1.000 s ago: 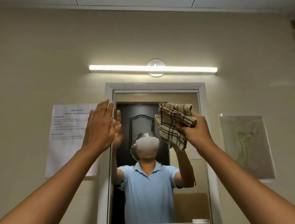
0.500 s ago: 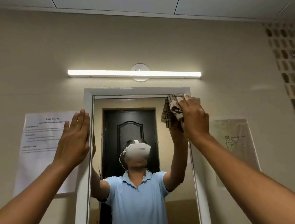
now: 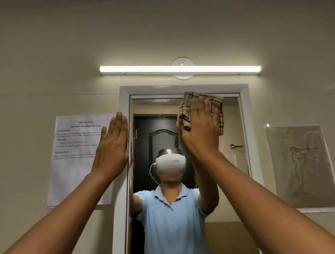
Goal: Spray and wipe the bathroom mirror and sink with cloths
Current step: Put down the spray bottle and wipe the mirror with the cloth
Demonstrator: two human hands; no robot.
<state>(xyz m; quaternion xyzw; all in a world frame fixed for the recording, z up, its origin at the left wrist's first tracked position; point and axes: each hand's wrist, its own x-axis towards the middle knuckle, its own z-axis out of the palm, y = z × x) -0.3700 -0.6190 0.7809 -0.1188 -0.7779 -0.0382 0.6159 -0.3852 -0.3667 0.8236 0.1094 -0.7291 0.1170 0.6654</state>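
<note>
Right hand (image 3: 200, 132) is spread flat, fingers straight, and a checked cloth (image 3: 216, 107) is pressed against the upper mirror (image 3: 230, 122). Left hand (image 3: 112, 145), open and empty, is laid on the mirror frame (image 3: 124, 98). Soft and limp, the cloth is best bunched under the palm.

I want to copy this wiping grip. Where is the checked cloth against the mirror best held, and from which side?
Probably flat from the front, as the right hand does: the checked cloth is bunched against the upper mirror glass, so straight fingers pressing its middle pin it. Its edges stick out above and right, offering a pinch if it slips.
</note>
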